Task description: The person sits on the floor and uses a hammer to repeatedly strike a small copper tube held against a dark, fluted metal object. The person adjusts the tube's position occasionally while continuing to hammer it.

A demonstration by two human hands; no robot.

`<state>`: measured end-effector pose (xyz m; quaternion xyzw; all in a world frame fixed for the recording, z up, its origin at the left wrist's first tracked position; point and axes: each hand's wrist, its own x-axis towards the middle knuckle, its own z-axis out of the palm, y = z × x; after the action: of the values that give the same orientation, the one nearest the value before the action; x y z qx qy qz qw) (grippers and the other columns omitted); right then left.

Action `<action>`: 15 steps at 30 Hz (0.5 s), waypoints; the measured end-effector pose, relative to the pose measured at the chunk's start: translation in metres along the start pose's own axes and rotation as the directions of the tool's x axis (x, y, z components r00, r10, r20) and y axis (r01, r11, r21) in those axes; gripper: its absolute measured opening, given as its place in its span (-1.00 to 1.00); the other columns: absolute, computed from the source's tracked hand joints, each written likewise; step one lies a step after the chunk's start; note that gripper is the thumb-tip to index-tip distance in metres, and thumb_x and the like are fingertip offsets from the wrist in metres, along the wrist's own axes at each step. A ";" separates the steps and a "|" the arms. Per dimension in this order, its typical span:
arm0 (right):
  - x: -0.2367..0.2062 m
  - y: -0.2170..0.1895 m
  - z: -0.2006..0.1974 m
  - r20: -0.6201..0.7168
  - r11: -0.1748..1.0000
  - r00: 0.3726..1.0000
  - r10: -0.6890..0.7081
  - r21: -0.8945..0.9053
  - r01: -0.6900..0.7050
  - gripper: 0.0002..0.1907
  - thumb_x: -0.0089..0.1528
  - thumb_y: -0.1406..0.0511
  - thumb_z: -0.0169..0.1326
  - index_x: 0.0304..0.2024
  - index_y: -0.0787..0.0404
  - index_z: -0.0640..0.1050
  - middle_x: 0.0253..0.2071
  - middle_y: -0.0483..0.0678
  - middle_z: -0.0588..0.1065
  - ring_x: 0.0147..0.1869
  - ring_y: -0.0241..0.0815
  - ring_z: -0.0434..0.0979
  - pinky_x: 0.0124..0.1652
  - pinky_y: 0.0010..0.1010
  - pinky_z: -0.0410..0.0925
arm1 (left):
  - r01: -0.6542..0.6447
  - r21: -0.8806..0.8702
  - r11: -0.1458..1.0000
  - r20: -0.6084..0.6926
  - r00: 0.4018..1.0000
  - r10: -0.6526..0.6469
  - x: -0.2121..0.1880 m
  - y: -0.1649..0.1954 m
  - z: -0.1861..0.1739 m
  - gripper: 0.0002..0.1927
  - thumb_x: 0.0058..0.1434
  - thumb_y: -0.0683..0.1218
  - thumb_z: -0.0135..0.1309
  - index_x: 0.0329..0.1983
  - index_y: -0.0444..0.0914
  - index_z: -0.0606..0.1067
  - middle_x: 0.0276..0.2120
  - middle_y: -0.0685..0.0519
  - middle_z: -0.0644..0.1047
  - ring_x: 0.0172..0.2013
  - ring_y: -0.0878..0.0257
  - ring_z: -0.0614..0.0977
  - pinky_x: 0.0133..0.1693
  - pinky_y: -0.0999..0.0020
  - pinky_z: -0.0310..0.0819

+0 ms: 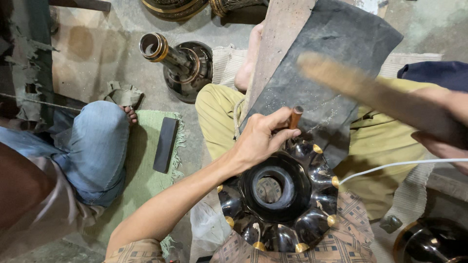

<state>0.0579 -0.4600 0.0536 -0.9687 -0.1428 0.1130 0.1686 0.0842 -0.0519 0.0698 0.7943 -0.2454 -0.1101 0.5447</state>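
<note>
Left hand (258,139) pinches a copper-coloured chisel (295,117) against the black fluted vase (278,195) rim; right hand (438,126) grips a blurred wooden mallet (360,85) above it.

Vase (278,195) on lap; left hand (258,139) behind it; block (165,144) left.

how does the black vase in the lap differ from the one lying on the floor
The lap vase faces the camera mouth-up, showing a wide scalloped rim with gold tips; the floor vase lies tipped on its side, showing its narrow neck and gold-banded mouth. The left hand rests on the lap vase, holding a small tool against it; nothing touches the floor vase. Both are glossy black with gold trim.
</note>
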 end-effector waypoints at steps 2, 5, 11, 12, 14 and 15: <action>0.001 -0.001 0.000 -0.001 1.000 1.000 -0.003 -0.002 0.003 -0.29 0.06 0.51 0.21 0.29 0.08 0.53 -0.26 -0.07 0.54 -0.23 -0.23 0.54 -0.19 -0.48 0.44 | 0.015 -0.002 1.000 0.009 1.000 -0.015 0.000 0.000 0.000 -0.78 0.29 -0.15 0.25 -0.15 -0.32 0.44 -0.56 -0.08 0.45 -0.58 0.24 0.39 -0.46 0.31 0.33; 0.003 -0.001 0.000 -0.002 1.000 1.000 -0.004 0.012 0.004 -0.30 0.06 0.51 0.21 0.28 0.09 0.52 -0.26 -0.06 0.54 -0.24 -0.22 0.54 -0.20 -0.47 0.44 | 0.017 -0.024 1.000 0.014 1.000 -0.016 0.000 0.001 0.000 -0.77 0.28 -0.16 0.24 -0.13 -0.32 0.44 -0.55 -0.07 0.46 -0.57 0.27 0.40 -0.46 0.31 0.34; 0.005 -0.002 -0.002 -0.013 0.999 1.000 -0.006 0.037 0.007 -0.31 0.07 0.52 0.21 0.28 0.11 0.52 -0.26 -0.06 0.54 -0.24 -0.21 0.54 -0.21 -0.47 0.43 | 0.002 -0.044 0.999 -0.004 1.000 -0.002 0.001 0.000 -0.001 -0.73 0.26 -0.17 0.27 -0.12 -0.34 0.42 -0.47 -0.06 0.55 -0.47 0.32 0.56 -0.39 0.35 0.46; 0.004 -0.002 -0.002 -0.015 0.999 1.000 -0.008 0.046 0.009 -0.31 0.07 0.52 0.21 0.28 0.12 0.52 -0.26 -0.06 0.54 -0.24 -0.21 0.54 -0.21 -0.47 0.43 | -0.018 -0.056 0.998 -0.018 1.000 0.017 0.001 0.000 0.000 -0.72 0.26 -0.18 0.27 -0.09 -0.34 0.42 -0.43 -0.06 0.59 -0.43 0.34 0.63 -0.36 0.37 0.49; 0.004 -0.003 -0.002 -0.027 0.998 1.000 -0.011 0.067 0.013 -0.32 0.07 0.52 0.21 0.27 0.12 0.52 -0.27 -0.05 0.54 -0.24 -0.21 0.54 -0.22 -0.47 0.43 | 0.033 -0.039 0.999 -0.004 0.999 -0.034 0.001 0.001 0.000 -0.72 0.24 -0.18 0.28 -0.08 -0.35 0.44 -0.46 -0.08 0.57 -0.45 0.32 0.59 -0.36 0.36 0.49; 0.003 -0.005 0.000 -0.024 0.998 1.000 -0.011 0.065 0.013 -0.32 0.07 0.52 0.21 0.27 0.13 0.52 -0.27 -0.05 0.54 -0.24 -0.21 0.54 -0.22 -0.47 0.43 | 0.056 -0.030 0.998 0.007 0.998 -0.056 0.000 0.001 0.000 -0.71 0.23 -0.19 0.28 -0.07 -0.35 0.46 -0.48 -0.10 0.56 -0.47 0.31 0.57 -0.36 0.35 0.49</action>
<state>0.0591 -0.4545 0.0551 -0.9632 -0.1427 0.1050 0.2022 0.0843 -0.0523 0.0705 0.7922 -0.2230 -0.1314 0.5527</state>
